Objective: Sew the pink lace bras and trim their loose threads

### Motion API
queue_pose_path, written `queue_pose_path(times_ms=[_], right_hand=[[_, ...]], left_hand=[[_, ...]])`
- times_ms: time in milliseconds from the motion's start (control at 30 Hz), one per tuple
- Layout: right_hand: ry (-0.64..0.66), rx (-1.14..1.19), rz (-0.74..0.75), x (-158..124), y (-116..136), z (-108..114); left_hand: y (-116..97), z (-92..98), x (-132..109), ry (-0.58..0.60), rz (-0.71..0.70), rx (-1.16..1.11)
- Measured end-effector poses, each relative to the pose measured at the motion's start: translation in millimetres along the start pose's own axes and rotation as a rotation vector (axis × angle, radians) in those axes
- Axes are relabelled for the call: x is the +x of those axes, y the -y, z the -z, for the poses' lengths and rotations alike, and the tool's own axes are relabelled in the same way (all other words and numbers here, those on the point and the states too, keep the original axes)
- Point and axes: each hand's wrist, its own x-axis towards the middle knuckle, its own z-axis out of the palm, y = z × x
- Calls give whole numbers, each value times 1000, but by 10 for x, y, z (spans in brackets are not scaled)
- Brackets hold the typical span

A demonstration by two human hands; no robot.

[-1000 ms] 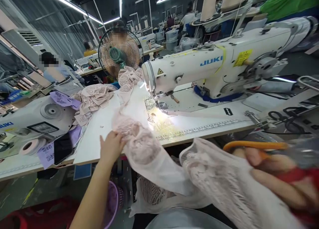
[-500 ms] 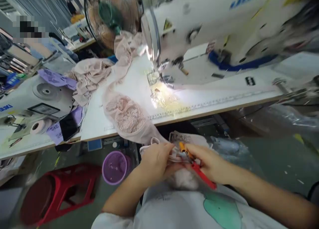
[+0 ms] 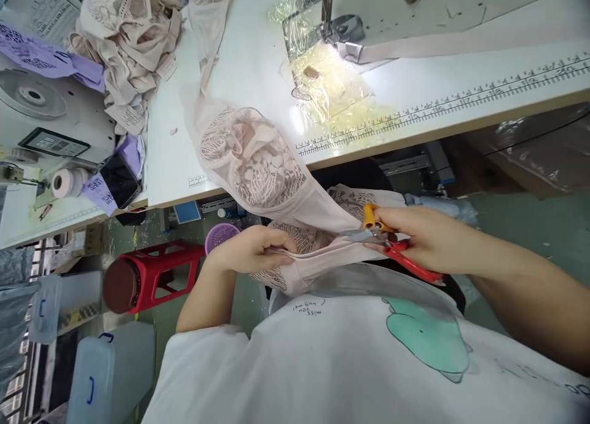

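Observation:
A pale pink lace garment (image 3: 251, 157) hangs from the white sewing table (image 3: 175, 160) down to my lap. My left hand (image 3: 249, 252) is closed, pinching the garment's band edge just below the table. My right hand (image 3: 421, 236) is closed on thread snips (image 3: 391, 246) with orange and red handles, their blades touching the same band a little to the right of my left hand. The band stretches between both hands, above my white shirt.
The sewing machine's presser foot (image 3: 343, 34) and a lit patch sit at the top, with a ruler strip along the table edge. A heap of pink garments (image 3: 126, 37) and purple tickets lie top left. A red stool (image 3: 147, 276) and a purple basket (image 3: 221, 236) stand below.
The view has tilted down and closer to my lap. Both hands have spread apart slightly along the band, and the snips now touch the fabric.

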Motion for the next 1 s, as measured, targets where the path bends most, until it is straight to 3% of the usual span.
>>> queue_pose_path(times_ms=[100,233,500,633,833,1000], right_hand=[[136,-39,124,44,-61,14],[170,-73,102,74,-128,47],[281,-28,44,187,3,83],[307,-117,44,219,117,186],[325,-72,49,291,165,293],[330,-33,89,324,206,282]], left_hand=[[117,-7,1,-7,98,76],[130,-133,121,-45,233,338],[-37,-609,656,-385,-106,222],[10,-685,749,-414,-115,-9],[55,-683,718,-397,97,-566],[20,-650,724,-407,163,-737]])
